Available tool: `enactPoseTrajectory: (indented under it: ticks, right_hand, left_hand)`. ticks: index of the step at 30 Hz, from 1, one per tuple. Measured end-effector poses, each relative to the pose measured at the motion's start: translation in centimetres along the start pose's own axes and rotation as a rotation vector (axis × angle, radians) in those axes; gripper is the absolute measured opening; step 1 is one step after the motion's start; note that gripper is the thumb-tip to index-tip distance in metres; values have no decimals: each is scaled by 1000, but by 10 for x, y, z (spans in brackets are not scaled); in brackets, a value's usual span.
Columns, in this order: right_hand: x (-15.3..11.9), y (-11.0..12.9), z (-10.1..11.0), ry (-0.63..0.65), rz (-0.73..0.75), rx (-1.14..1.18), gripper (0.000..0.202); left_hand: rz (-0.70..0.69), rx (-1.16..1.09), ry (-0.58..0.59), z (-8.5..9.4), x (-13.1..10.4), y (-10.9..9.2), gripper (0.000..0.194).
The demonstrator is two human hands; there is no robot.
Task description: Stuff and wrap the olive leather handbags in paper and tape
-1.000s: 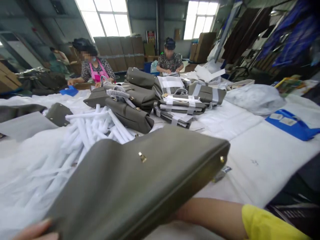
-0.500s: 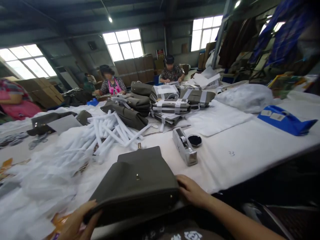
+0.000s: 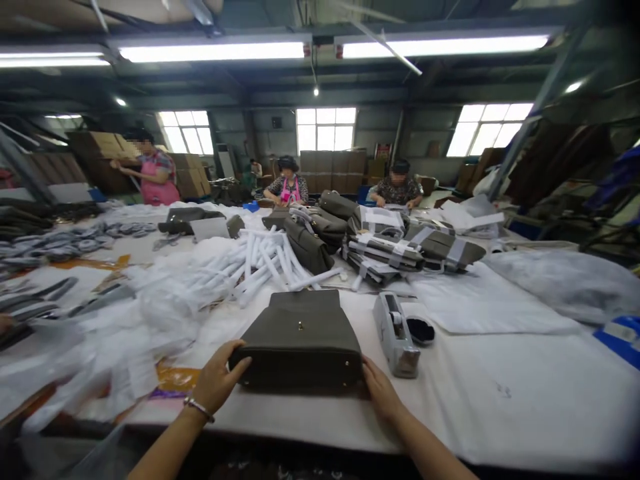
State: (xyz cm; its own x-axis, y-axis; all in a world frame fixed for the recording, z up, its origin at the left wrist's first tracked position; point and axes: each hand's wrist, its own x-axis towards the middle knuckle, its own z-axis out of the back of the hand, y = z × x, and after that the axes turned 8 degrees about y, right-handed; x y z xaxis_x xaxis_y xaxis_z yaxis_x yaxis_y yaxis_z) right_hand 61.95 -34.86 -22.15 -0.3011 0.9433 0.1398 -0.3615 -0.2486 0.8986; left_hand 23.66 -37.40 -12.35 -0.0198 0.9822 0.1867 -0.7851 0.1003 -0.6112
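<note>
A dark olive handbag (image 3: 300, 337) lies on the white-covered table in front of me, its base with small metal studs facing me and a small metal clasp on its upper face. My left hand (image 3: 220, 373) grips the bag's left bottom corner, thumb on the near side. At the right end, my right hand (image 3: 383, 387) holds the other corner, its fingertips partly hidden behind the bag. A grey tape dispenser (image 3: 397, 337) stands just right of the bag, beside a small round dark dish (image 3: 420, 330).
White rolled tubes (image 3: 265, 260) lie piled beyond the bag. Behind them are stacked olive bags (image 3: 385, 250) with white wrapping. Crumpled clear plastic (image 3: 155, 307) covers the left side. A blue dispenser (image 3: 620, 340) sits far right. Several people work across the table.
My view has swung left and levelled. The handbag now sits squarer on the table, its near end no longer tilted toward my body; both hands stay on its ends.
</note>
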Motion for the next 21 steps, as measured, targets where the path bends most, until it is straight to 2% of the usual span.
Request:
enactPoseTrajectory:
  ticks: [3, 6, 9, 14, 18, 21]
  right_hand:
    - [2, 3, -5, 50, 51, -12, 53]
    - [2, 7, -14, 87, 68, -43, 54]
    - [-4, 11, -24, 69, 56, -80, 54]
    - [-16, 10, -37, -68, 13, -84, 50]
    - [-21, 5, -42, -101, 8, -38, 44]
    - [-22, 1, -41, -105, -64, -29, 45]
  left_hand:
    - [34, -127, -84, -3, -12, 9, 42]
    - [80, -302, -110, -6, -18, 23, 50]
    - [129, -469, -87, -8, -21, 36, 60]
    - [145, -796, -18, -16, -28, 59, 72]
    - [117, -946, 48, -18, -31, 72, 72]
    - [83, -1005, 41, -18, -32, 77, 66]
